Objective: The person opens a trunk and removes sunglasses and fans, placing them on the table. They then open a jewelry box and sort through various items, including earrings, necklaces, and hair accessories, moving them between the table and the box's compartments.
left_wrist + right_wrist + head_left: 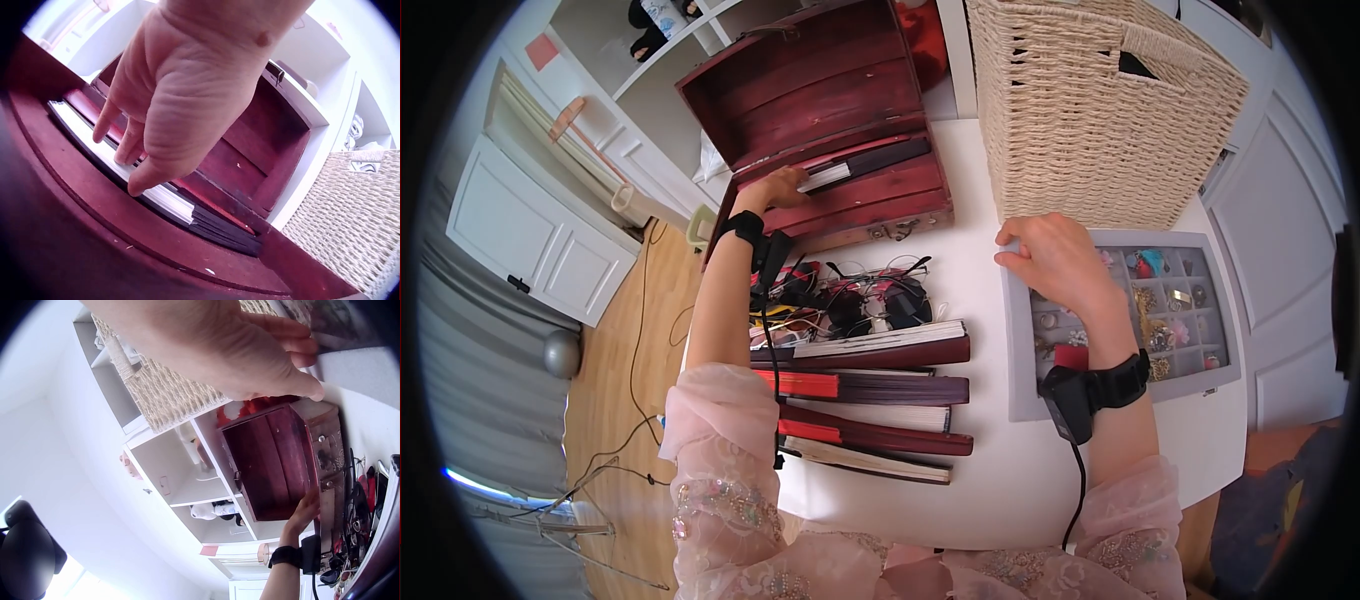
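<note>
Inside the open dark red wooden chest point(860, 215), my left hand point(775, 190) reaches down to a dark-covered album point(887, 158) with white pages. In the left wrist view, its fingertips and thumb touch the white page edges point(169, 203), fingers fairly straight and spread. My right hand point(1055, 262) holds the near-left upper corner of a grey jewelry box point(1025, 385) with a clear-topped, compartmented lid. Thumb and fingers point(300, 345) bend over the box edge in the right wrist view. Earrings, chains and other small pieces point(1165, 335) show in the compartments.
Between chest and body lie tangled glasses point(880, 300) and several dark-covered albums point(900, 390) on the white table point(990, 480). A tall woven basket point(1090, 130) stands behind the jewelry box. White shelves point(670, 85) rise behind the chest. Cables hang from both wrist cameras.
</note>
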